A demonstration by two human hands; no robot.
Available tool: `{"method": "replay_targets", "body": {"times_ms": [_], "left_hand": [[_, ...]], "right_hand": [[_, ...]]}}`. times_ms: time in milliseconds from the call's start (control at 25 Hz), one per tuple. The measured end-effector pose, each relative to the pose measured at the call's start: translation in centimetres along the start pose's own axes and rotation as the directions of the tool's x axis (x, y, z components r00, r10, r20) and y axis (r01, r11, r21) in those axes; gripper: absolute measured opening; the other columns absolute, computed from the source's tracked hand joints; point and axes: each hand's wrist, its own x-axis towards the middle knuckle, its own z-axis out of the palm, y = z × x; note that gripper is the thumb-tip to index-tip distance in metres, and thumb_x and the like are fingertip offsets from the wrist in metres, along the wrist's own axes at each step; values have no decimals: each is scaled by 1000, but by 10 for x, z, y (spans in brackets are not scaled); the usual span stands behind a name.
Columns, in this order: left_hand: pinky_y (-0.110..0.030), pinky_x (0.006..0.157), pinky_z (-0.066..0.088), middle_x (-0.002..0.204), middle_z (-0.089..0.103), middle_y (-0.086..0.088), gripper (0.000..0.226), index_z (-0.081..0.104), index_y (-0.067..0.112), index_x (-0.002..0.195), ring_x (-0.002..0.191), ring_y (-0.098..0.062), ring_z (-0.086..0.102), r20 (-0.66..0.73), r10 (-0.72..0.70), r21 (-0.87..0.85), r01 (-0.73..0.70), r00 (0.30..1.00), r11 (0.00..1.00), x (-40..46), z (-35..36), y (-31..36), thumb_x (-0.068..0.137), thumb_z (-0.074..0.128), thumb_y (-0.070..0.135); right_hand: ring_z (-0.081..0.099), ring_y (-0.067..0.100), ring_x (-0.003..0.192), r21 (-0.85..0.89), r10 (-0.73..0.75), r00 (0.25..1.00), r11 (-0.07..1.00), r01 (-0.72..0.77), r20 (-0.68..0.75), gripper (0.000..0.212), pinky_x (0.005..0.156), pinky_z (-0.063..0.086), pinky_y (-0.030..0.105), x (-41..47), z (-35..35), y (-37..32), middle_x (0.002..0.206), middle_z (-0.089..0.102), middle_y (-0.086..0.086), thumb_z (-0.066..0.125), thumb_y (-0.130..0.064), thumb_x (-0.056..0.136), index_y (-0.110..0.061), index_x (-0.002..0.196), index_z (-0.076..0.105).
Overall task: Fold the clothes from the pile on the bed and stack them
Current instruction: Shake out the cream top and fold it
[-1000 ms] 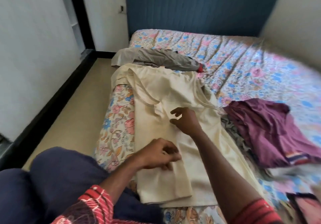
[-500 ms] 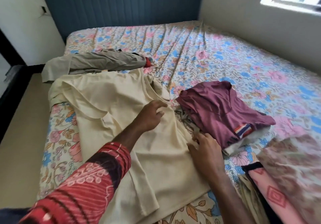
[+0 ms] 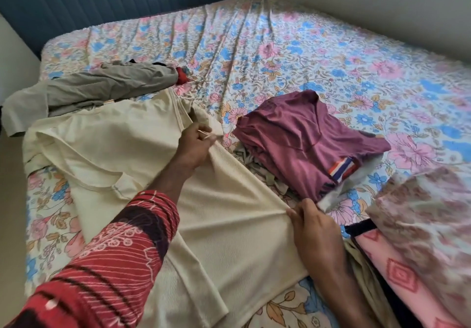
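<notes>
A cream ribbed knit garment (image 3: 224,215) lies spread at lower centre on the floral-sheeted bed (image 3: 318,55), its right edge pinched by the fingers of both the left hand (image 3: 195,144) and right hand (image 3: 312,225), likely to fold it inward, beside a folded maroon shirt (image 3: 305,139) below the blue padded headboard (image 3: 114,4).

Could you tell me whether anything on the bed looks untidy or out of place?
Yes: the grey garment lies crumpled near the headboard, unfolded, and the maroon shirt sits askew atop rumpled cloth.
</notes>
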Motion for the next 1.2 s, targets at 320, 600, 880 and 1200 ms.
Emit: {"method": "replay_targets", "body": {"times_ms": [320,600,880,1200], "left_hand": [[-40,81,60,100,69,-8,11,68,18,96,97,-30,67,-77,-165,31,168,983,985,-2,-3,-2,86,64,16],[-25,69,45,85,61,2,31,58,21,73,78,-17,57,-194,-95,-50,87,976,995,-27,-41,4,72,87,9],[-25,73,47,90,62,1,37,61,14,101,85,-20,60,-362,-108,72,143,926,987,-82,-123,-58,71,76,-2],[-24,70,46,85,63,-3,35,63,7,96,78,-20,60,-320,9,200,58,947,978,-101,-131,-77,69,85,2]], "right_hand": [[57,1,65,117,-48,999,992,49,-14,25,53,38,20,4,-4,10,72,61,-18,76,-54,86,-30,91,73],[57,-5,58,242,-380,924,893,380,-51,24,55,37,8,-31,-3,-24,65,58,-24,79,-27,89,-25,113,76],[68,16,107,6,-548,678,780,626,490,48,91,56,35,-77,36,-75,121,72,-8,53,-46,98,-39,145,49],[57,-5,65,52,-506,663,814,579,552,48,74,50,23,-51,30,-104,64,63,-16,62,-64,92,-34,129,65]]}}
